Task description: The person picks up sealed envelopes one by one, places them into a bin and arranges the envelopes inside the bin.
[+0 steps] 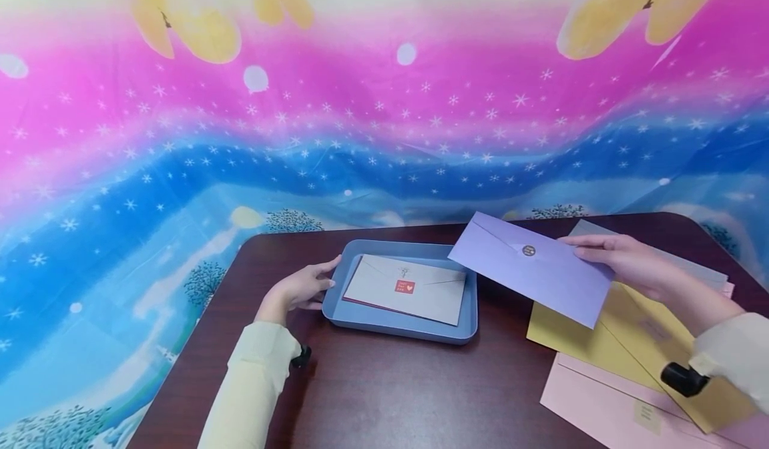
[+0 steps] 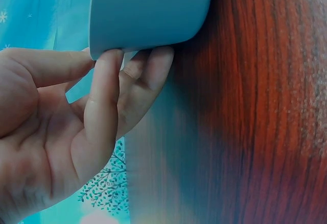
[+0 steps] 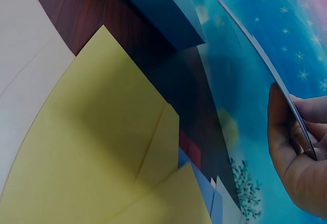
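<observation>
A lavender envelope [image 1: 529,269] with a round dark seal is raised and tilted above the table, its left corner over the tray's right edge. My right hand [image 1: 625,259] pinches its right end; the right wrist view has the envelope [image 3: 271,65] nearly edge-on between thumb and fingers. At the left, my left hand [image 1: 300,287] holds the side of a blue-grey tray [image 1: 384,325]. In the left wrist view, its fingertips [image 2: 108,63] touch the tray's rim and outer wall. Inside the tray lies a white envelope [image 1: 372,282] with a red heart sticker, over something with a red edge.
Under my right arm, a yellow envelope [image 1: 619,329] overlaps a pink envelope [image 1: 595,395] with a pale label. A grey-blue envelope [image 1: 679,257] lies behind them. The dark wooden table [image 1: 396,389] ends at a colourful snowflake-patterned backdrop [image 1: 384,122].
</observation>
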A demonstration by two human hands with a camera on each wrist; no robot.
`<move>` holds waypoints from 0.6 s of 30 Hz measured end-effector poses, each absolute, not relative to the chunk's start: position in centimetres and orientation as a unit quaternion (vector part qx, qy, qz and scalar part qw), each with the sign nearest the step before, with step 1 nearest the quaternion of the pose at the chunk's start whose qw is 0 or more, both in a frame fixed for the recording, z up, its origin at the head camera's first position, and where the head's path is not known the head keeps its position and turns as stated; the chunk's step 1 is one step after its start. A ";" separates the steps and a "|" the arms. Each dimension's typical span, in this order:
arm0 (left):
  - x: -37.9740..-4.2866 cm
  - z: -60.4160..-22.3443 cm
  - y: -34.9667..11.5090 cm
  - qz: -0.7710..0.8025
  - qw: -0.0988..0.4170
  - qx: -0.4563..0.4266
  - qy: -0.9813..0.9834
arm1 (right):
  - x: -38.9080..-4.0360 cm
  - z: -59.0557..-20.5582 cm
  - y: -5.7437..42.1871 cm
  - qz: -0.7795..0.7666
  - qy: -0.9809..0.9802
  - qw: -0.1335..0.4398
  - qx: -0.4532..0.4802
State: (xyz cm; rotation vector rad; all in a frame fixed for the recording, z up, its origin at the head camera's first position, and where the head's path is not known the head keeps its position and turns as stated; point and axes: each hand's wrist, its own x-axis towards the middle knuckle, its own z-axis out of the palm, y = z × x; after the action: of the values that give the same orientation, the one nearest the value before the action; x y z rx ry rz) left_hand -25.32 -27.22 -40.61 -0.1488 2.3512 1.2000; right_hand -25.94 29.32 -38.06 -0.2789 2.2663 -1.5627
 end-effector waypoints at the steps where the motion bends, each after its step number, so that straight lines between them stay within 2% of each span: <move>1: -25.3 -40.6 -27.2 0.439 0.247 -0.054 0.862 | -26.1 -38.1 29.0 -0.556 0.803 0.187 -0.101; 18: -25.2 -40.5 -27.3 0.439 0.244 -0.054 0.863 | -27.5 -38.9 22.6 -0.575 0.778 0.222 -0.119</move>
State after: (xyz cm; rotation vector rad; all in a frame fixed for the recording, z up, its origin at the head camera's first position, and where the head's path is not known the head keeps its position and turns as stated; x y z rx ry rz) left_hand -25.23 -27.30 -40.47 -0.1467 2.3573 1.1999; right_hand -27.49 22.60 -38.91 -0.3282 2.1492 -1.5895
